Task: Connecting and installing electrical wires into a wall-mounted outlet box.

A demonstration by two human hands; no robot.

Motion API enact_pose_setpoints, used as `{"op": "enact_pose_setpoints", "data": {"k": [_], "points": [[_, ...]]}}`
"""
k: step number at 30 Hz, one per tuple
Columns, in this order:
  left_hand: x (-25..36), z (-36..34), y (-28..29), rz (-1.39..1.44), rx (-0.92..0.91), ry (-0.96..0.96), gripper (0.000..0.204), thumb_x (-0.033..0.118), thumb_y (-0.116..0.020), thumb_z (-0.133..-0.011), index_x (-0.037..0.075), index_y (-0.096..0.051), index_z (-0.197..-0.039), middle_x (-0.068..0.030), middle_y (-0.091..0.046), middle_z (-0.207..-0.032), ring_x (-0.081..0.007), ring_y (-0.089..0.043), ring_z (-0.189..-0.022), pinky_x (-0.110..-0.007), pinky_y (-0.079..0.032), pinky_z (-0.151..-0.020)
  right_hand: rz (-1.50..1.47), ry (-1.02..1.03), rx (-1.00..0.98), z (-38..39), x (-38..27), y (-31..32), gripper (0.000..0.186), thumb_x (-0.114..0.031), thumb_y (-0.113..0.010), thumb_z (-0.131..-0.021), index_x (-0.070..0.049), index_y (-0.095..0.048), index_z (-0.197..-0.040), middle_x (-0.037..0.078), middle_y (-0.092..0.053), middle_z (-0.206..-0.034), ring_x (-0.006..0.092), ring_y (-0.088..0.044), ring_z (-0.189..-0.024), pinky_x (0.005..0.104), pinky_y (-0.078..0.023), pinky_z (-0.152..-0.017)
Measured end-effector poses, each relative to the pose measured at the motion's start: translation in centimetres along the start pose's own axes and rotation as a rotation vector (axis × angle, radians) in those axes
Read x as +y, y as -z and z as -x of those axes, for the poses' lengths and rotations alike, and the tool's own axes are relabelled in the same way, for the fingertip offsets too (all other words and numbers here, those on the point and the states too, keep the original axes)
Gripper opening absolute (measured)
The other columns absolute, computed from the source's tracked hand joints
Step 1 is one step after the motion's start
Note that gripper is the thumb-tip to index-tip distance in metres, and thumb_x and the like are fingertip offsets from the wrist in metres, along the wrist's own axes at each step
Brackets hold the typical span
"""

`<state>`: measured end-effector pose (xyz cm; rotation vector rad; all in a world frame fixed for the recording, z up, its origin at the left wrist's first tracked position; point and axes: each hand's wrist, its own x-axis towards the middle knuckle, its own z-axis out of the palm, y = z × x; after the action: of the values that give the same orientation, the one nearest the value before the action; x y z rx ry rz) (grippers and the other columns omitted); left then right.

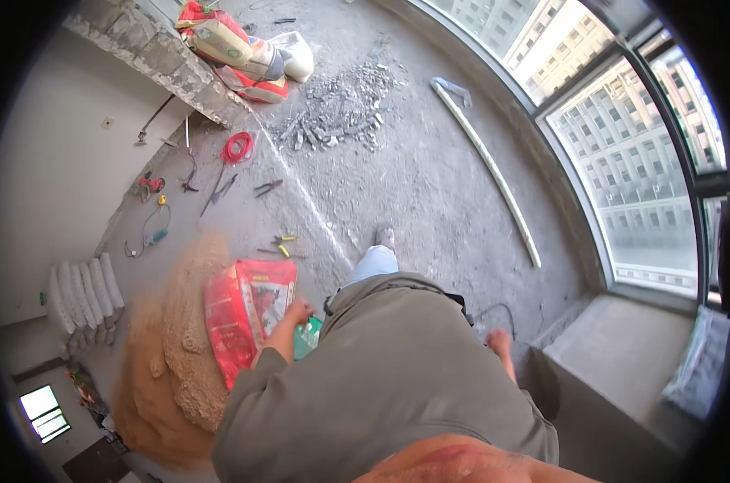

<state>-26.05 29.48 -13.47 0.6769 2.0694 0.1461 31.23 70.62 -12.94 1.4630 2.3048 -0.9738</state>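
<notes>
My left hand [299, 312] hangs at my left side, its fingers small and partly curled. It overlaps the right edge of a red printed bag [229, 322]; whether it touches the bag cannot be made out. Just below that hand shows a piece of green sheet or bag [306, 338], partly covered by my arm and shirt. On the other side, my right hand [500, 343] hangs low and away from my body, with its fingers too unclear to read. One shoe [385, 236] points forward on the dusty floor.
A sand pile [175, 362] lies at the left. Beyond it are pliers [268, 187], a red cable coil [237, 148] and other tools. Rubble [341, 113] and filled sacks [240, 48] lie farther ahead. A long white pipe [494, 173] runs near the windows.
</notes>
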Motion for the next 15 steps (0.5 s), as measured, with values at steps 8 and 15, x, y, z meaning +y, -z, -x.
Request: {"op": "enact_pose_setpoints", "data": {"k": [8,15], "points": [[25.5,-24.7,36.7,0.515,0.304,-0.205,0.030,0.033,-0.061,-0.088,0.006,-0.064,-0.075,-0.0043,-0.060,-0.061,-0.0145,-0.057,-0.056,-0.034,-0.045,-0.057,0.154,0.176,-0.286,-15.0,-14.9,3.6,0.019,-0.021,-0.058,-0.085,-0.008,-0.070,-0.077,0.012,-0.069,-0.080,0.0258,-0.068,-0.076,0.0430,-0.052,-0.062],[34.0,-44.0,53.8,0.182,0.336,-0.303,0.031,0.036,-0.063,-0.086,0.006,-0.067,-0.089,-0.0157,-0.066,-0.079,-0.0330,-0.063,-0.073,-0.042,-0.047,-0.065,0.482,0.656,-0.439,-42.4,-18.3,10.9,0.018,-0.022,-0.059,-0.083,-0.009,-0.069,-0.075,0.011,-0.069,-0.080,0.0256,-0.069,-0.077,0.0436,-0.052,-0.062]]}}
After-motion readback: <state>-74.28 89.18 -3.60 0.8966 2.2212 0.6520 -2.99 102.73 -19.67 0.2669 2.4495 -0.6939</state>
